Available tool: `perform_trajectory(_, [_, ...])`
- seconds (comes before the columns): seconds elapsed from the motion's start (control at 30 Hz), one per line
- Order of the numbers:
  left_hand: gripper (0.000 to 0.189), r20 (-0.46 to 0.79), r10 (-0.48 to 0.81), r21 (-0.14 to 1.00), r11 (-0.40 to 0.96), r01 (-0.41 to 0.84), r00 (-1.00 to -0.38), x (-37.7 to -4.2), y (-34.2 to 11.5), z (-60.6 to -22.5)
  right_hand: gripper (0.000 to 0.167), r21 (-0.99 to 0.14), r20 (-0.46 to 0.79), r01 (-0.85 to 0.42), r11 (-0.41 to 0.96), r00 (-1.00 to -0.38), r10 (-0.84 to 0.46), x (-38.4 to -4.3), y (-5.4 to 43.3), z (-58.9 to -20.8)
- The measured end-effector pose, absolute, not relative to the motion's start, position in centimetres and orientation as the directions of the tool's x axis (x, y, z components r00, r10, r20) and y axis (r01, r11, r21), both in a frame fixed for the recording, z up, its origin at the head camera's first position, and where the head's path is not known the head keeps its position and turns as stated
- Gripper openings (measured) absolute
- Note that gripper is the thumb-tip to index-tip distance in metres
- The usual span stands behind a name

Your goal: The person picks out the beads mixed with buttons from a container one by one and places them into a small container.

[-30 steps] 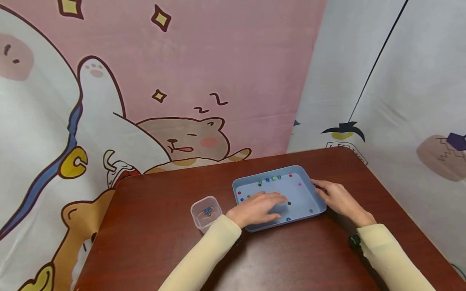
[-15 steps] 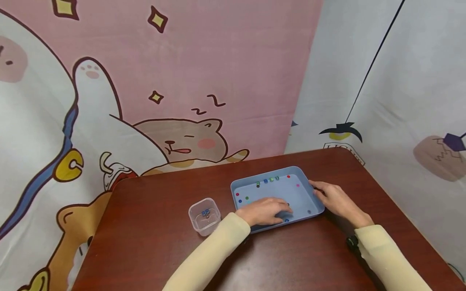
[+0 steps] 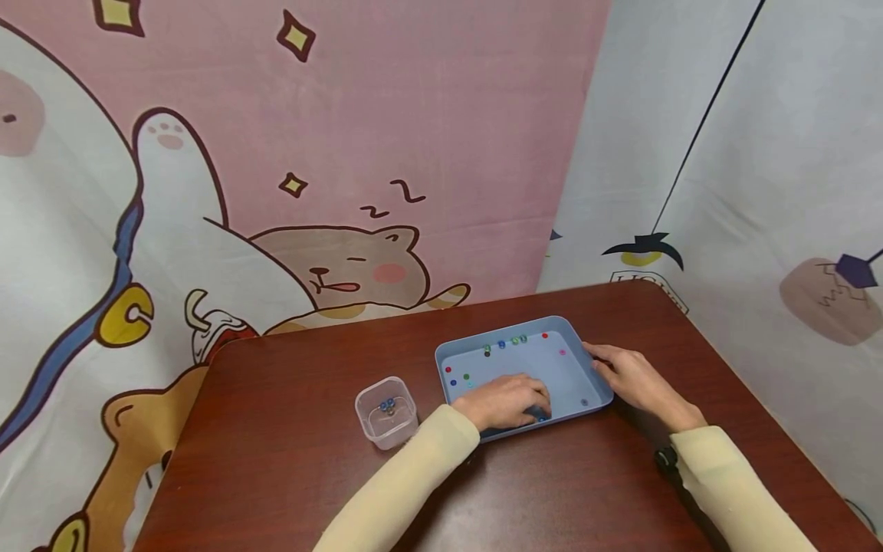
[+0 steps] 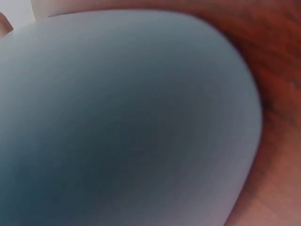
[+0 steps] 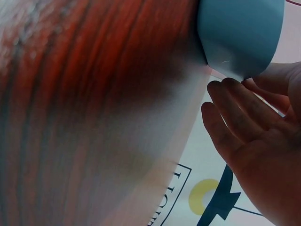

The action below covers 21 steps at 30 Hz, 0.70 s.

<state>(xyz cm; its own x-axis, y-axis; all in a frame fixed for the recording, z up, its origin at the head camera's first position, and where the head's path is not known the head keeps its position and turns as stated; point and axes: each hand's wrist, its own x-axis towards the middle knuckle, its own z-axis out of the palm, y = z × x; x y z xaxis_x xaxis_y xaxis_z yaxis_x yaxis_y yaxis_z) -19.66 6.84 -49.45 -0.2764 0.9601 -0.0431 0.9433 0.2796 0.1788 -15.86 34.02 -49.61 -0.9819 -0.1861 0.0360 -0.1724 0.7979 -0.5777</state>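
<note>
Head view: the right hand [image 3: 636, 381] rested loose-fingered against the end of the tray [image 3: 567, 383], likely steadying it; the left hand [image 3: 505, 400] curved down among the beads [image 3: 501, 345] inside, whether pinching one I couldn't tell.

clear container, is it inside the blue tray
No, the clear container stands on the table, to the left of the blue tray.
</note>
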Motion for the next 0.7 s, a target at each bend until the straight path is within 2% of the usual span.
perform_trajectory(0.17, [0.015,-0.010,0.963,0.161,0.269,0.950,-0.271,-19.7,6.8,-49.8,0.048,-0.582,0.024,-0.162,0.797,-0.983,-0.183,-15.8,34.1,-49.7])
perform_trajectory(0.43, [0.014,0.002,0.949,0.280,0.303,0.911,-0.316,-19.9,6.4,-49.9,0.049,-0.588,-0.002,-0.157,0.793,-0.981,-0.195,-15.9,34.0,-49.8])
perform_trajectory(0.7, [0.020,0.030,0.909,0.388,0.373,0.843,-0.416,-19.4,5.1,-47.9,0.049,-0.581,-0.025,-0.128,0.804,-0.984,-0.176,-15.8,34.1,-49.5])
